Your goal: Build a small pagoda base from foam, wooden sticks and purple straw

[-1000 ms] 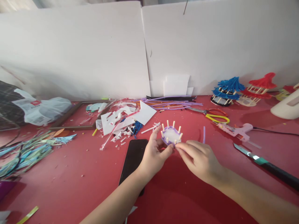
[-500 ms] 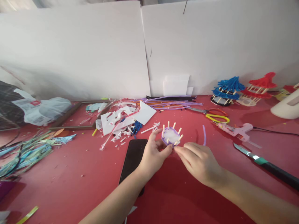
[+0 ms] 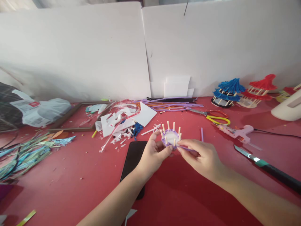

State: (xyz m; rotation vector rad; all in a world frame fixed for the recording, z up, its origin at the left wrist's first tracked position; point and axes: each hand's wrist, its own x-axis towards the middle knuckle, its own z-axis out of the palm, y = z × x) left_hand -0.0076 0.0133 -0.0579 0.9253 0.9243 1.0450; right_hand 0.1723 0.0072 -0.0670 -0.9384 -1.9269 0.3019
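A small white disc [image 3: 172, 139] with several short wooden pegs standing round its edge is held up off the red table. Purple pipe cleaner [image 3: 166, 142] runs along its rim, passing around the pegs. My left hand [image 3: 156, 152] grips the disc from the left, thumb in front and fingers behind. At the near right rim, my right hand [image 3: 199, 155] pinches the purple strand between thumb and forefinger, and its loose end trails under the palm. Under my left wrist lies a black phone [image 3: 133, 160].
Scissors [image 3: 217, 118], a pink glue gun [image 3: 240, 133] and a craft knife [image 3: 265, 164] lie at right. Blue [image 3: 228, 92] and red [image 3: 260, 88] peg models stand behind them. White paper scraps [image 3: 117, 124] and purple pipe cleaners [image 3: 174, 103] lie at the back.
The disc has turned and tilted slightly in my left hand. My right hand has shifted along the rim, and the purple strand now shows beneath its fingers.
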